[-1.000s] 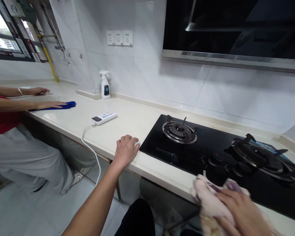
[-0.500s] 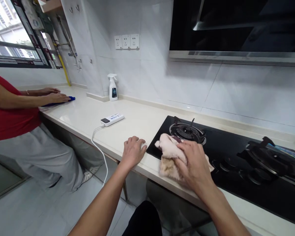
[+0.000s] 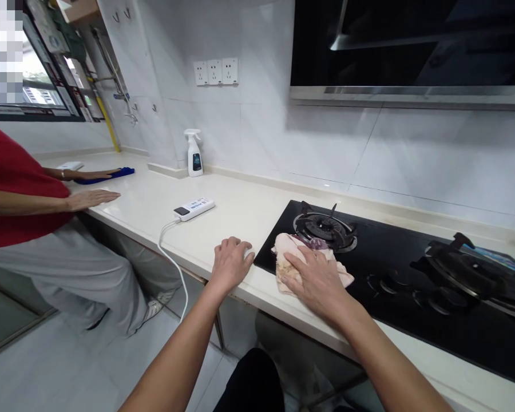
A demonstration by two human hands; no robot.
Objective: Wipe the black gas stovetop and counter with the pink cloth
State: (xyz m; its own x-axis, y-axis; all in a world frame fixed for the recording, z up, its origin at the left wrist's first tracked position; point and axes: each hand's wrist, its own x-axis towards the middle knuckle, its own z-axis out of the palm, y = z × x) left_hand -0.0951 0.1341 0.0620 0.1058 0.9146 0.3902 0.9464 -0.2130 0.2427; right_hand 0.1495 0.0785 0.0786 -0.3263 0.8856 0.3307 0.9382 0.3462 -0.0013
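My right hand (image 3: 317,283) presses a pale pink cloth (image 3: 287,257) against the front left corner of the black gas stove (image 3: 377,252), its fingers spread over the fabric. The cloth has brownish stains and a purplish patch, and part of it overlaps the cream countertop (image 3: 240,194). At the counter's front edge, just left of the stove, my left hand (image 3: 232,260) rests with curled fingers. A small whitish thing (image 3: 249,252) shows between its thumb and index finger; most of it is hidden.
A white power bank (image 3: 194,209) lies on the counter, its cable hanging over the edge. Against the wall stands a white spray bottle (image 3: 194,153). At left, a person in red (image 3: 17,183) has one hand on a blue cloth (image 3: 124,171). Burners (image 3: 325,226) rise from the stove.
The pink cloth has been spread flatter, and my right hand has shifted left and lies flatter on it. My left hand stays put. The other person's hands have moved apart.
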